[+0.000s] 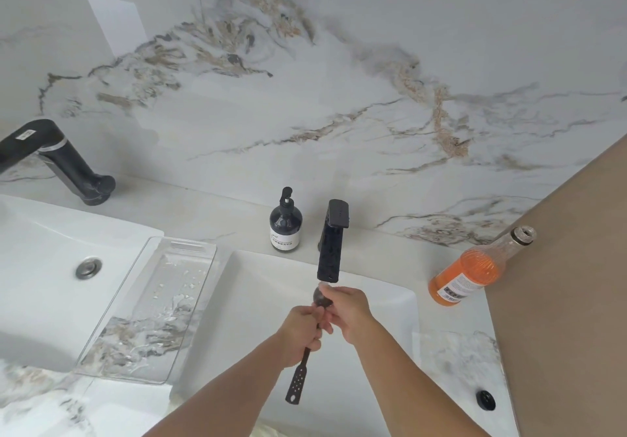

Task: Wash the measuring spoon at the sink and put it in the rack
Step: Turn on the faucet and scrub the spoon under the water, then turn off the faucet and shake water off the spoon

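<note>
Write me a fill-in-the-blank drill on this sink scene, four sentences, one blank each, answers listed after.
1. The bowl of the measuring spoon is held right under the spout of the black ____.
2. The left hand grips the spoon by its ____.
3. The bottle by the basin's right corner holds an ____ liquid.
4. The clear tray lies on the counter between the two ____.

Missing words: faucet; handle; orange; sinks
</note>
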{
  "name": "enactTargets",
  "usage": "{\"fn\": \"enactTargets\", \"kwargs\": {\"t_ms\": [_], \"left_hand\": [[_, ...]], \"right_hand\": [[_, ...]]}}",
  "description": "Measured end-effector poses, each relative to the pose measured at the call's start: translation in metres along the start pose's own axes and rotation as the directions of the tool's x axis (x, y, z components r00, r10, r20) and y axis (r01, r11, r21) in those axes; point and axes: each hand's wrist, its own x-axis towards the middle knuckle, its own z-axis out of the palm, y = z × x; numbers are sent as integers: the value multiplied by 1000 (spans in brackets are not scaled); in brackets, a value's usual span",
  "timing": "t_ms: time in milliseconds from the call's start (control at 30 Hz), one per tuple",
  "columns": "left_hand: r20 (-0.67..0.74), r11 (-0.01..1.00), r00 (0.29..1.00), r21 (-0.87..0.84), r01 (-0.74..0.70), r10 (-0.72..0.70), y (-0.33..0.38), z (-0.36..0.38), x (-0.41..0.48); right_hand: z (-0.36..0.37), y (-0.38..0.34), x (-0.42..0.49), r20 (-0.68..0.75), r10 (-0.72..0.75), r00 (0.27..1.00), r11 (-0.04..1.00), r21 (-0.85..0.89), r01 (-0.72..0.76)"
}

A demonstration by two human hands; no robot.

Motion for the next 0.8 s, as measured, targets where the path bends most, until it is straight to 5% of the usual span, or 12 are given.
{"fn": "enactTargets", "kwargs": {"t_ms": [100,267,400,567,700,800], "left_hand": [[-49,990,997,130,-57,64,-4,14,0],[-127,986,992,-166,-34,13,6,18,3],[-73,990,997,-136,-33,23,13,10,4],[-28,981,999,-194,13,-19,13,1,6],[19,959,992,-253,127,-126,8,-1,9],[62,949,986,-270,164,-153,4,0,9]], "right_hand": [[5,-7,6,-140,63,988,996,69,-54],[4,-4,-2,162,-48,986,998,-40,55],[3,5,-3,2,-152,988,983,-108,151],[-1,-9,-4,-2,-138,990,967,-218,135],[-21,-52,-14,-108,-494,863,748,-560,358],[-24,-84,-33,203,-701,684,370,-717,591]]}}
